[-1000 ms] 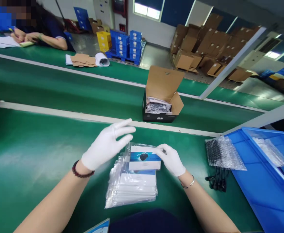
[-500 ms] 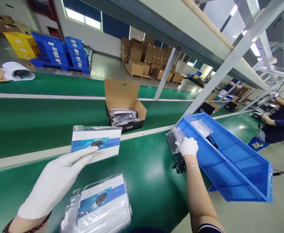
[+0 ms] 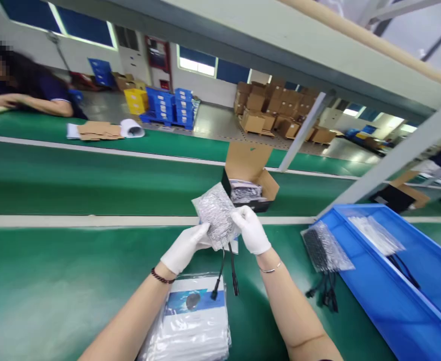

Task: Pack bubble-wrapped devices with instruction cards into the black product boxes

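Note:
In front of me a bubble-wrap bag [image 3: 217, 213] is held up between both gloved hands. My left hand [image 3: 185, 246] pinches its lower left side, and my right hand [image 3: 253, 231] grips its right edge. Two black cables [image 3: 233, 273] with connectors hang below the bag. Behind it shows the edge of a plastic-sleeved booklet [image 3: 235, 246], mostly hidden, near the left hand's fingers. Below lies a stack of bagged booklets [image 3: 193, 316] with blue and white covers. An open black cardboard box [image 3: 252, 205] with bagged items inside stands just beyond my hands.
A long blue bin [image 3: 366, 296] sits to the right, holding a white bagged bundle [image 3: 378, 235]. Bubble-wrapped items with cables [image 3: 325, 245] lie against its left side. A slanted white post [image 3: 393, 145] rises behind it. Another person [image 3: 35, 90] leans over the far bench.
My right hand has brought a bubble-wrap bag from beside the blue bin to my left hand. The booklet is now mostly behind that bag. The view has swung left.

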The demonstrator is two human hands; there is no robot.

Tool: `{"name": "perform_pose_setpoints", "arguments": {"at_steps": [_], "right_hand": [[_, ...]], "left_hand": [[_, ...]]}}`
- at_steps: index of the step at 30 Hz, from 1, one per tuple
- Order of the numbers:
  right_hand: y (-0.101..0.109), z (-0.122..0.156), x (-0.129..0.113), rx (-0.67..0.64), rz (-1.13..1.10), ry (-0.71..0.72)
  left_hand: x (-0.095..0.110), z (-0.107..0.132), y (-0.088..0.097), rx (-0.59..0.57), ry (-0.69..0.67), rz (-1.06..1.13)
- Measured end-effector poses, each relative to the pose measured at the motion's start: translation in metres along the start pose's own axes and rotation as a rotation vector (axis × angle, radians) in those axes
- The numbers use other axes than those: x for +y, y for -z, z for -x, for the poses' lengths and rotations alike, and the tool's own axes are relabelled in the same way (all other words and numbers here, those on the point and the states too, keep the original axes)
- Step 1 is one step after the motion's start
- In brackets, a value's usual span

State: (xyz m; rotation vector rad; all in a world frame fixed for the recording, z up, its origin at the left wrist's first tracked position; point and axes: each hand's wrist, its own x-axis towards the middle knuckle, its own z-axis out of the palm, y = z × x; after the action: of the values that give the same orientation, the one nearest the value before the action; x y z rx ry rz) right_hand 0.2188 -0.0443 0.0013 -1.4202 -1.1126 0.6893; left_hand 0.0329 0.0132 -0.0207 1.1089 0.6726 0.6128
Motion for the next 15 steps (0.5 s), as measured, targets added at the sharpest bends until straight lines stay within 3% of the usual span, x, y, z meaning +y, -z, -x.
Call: {"name": "perform_pose_setpoints", "arguments": {"at_steps": [4,6,7,12,15], "right_hand": [[-0.036,-0.013,-0.002,-0.393,-0.212,-0.003],[-0.041,-0.012,-0.003,-0.566,-0.156,0.084],[-0.043,-0.011,-0.003,-0.584,-0.101,0.114],[-0.054,-0.008,0.005,-0.252,0.104,-0.012],[-0.056,-0.009,0.009,-0.206,0.194,-0.028]], "left_hand": [[0.000,0.001,0.015,0.208,-0.075,0.417],[0.002,0.004,0.026,0.253,-0.018,0.522],[0.002,0.004,0.031,0.253,0.014,0.528],[-0.003,0.007,0.036,0.171,-0.018,0.113],[0.000,0.011,0.031,0.148,-0.065,-0.061]]}}
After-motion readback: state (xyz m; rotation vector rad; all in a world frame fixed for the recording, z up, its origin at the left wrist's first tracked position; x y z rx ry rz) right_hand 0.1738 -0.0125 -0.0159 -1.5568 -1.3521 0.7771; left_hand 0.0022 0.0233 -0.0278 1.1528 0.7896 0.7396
